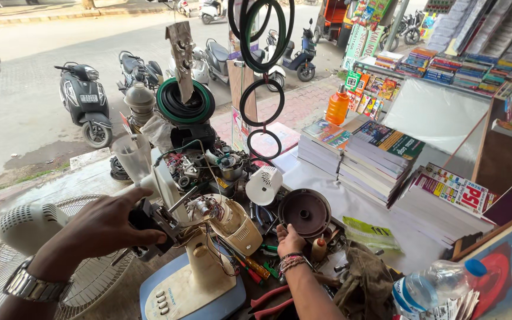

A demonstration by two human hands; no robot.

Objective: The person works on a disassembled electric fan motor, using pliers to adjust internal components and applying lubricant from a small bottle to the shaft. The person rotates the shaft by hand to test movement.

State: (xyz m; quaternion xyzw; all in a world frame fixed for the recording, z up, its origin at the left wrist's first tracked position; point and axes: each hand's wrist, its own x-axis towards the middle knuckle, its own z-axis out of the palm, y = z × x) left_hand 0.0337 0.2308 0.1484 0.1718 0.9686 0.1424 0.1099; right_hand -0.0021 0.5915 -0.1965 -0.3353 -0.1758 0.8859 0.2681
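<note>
Left hand (105, 228), fingers clenched on dark motor part (149, 222) atop stripped fan stand (194, 278). Right hand (290, 240) on cluttered tabletop (351, 207), fingers grasping round dark fan housing (304, 212). Red pliers (268, 299) just beside.

The left hand (105, 228) covers most of the dark metal motor block (149, 222), so its grip stays unclear. Beside that block, the white wire fan guard (84, 278) and clear plastic water bottle (437, 284) run off the bottom edge.
</note>
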